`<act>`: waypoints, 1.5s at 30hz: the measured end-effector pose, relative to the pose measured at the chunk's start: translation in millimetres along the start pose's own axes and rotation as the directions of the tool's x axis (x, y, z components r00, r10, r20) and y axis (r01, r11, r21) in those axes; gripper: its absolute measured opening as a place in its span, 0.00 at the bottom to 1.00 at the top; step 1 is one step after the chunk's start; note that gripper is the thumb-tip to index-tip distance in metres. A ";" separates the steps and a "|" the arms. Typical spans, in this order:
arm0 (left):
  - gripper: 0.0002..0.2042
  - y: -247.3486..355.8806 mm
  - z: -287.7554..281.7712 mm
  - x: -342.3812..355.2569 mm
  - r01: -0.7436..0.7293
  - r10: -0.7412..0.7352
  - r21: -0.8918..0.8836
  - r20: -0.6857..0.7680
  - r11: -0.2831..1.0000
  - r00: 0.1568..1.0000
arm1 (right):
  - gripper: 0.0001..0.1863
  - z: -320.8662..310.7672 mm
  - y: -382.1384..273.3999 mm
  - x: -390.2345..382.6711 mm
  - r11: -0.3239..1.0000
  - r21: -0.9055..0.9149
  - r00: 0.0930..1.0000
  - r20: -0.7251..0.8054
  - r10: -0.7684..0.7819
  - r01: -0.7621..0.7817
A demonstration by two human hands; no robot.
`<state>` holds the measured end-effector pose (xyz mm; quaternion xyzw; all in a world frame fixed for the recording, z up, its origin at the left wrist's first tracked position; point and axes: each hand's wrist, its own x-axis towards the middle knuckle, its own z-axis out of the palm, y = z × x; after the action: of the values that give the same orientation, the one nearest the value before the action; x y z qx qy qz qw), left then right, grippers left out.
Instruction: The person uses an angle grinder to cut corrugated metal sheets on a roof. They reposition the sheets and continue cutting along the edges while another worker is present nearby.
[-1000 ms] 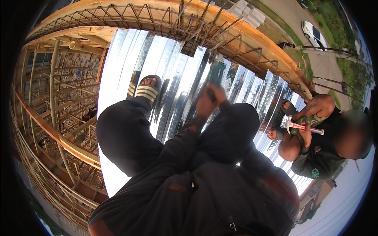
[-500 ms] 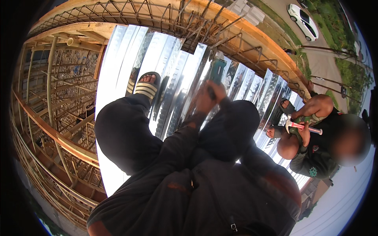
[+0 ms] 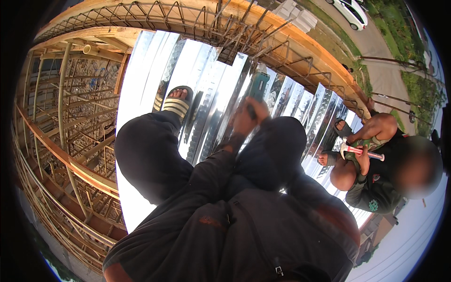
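Observation:
Both my hands are together on a teal power tool (image 3: 259, 87) that looks like an angle grinder, its grey metal head pointing away from me. My right hand (image 3: 259, 109) is wrapped round the tool's body near its dark rear end. My left hand (image 3: 243, 120) closes on the rear end beside it; its fingers are partly hidden. The tool's head lies over the far edge of shiny corrugated metal sheets (image 3: 219, 82), close to the steel bars. Whether its disc touches the metal, I cannot make out.
A rebar cage (image 3: 188, 11) and wooden formwork board (image 3: 263, 14) run along the far edge. Timber scaffolding (image 3: 66, 103) drops away at left. At right, a person (image 3: 371, 174) crouches on the sheets holding a hammer (image 3: 359, 152). My sandalled foot (image 3: 177, 99) stands on the metal.
My view has shifted slightly, and the white car on the road sits farther up in it. Both hands stay on the tool in nearly the same place.

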<state>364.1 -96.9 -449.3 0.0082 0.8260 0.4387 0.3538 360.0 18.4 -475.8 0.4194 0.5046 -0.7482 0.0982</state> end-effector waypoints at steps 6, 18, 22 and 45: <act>0.38 -4.8 2.0 -4.2 -0.047 0.048 0.016 -0.080 0.999 0.996 | 0.16 8.3 -3.2 -12.1 1.000 -0.021 1.000 -0.030 -0.005 0.005; 0.39 -1.2 -8.5 -8.2 -0.001 0.001 0.029 -0.001 1.000 1.000 | 0.17 -2.2 15.1 3.6 0.998 -0.053 1.000 0.020 0.020 -0.019; 0.44 1.7 -11.6 -14.1 -0.065 0.065 -0.001 -0.018 0.998 0.998 | 0.19 -5.9 22.7 8.8 0.998 -0.052 0.999 -0.030 0.031 -0.032; 0.43 -6.3 -15.3 -21.3 0.027 -0.029 0.060 0.036 0.998 0.999 | 0.15 0.7 25.1 -4.9 0.998 0.013 0.998 0.013 0.063 -0.063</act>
<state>372.8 -118.6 -436.0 0.0155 0.8320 0.4087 0.3748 376.9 4.7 -489.1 0.4310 0.4854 -0.7508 0.1219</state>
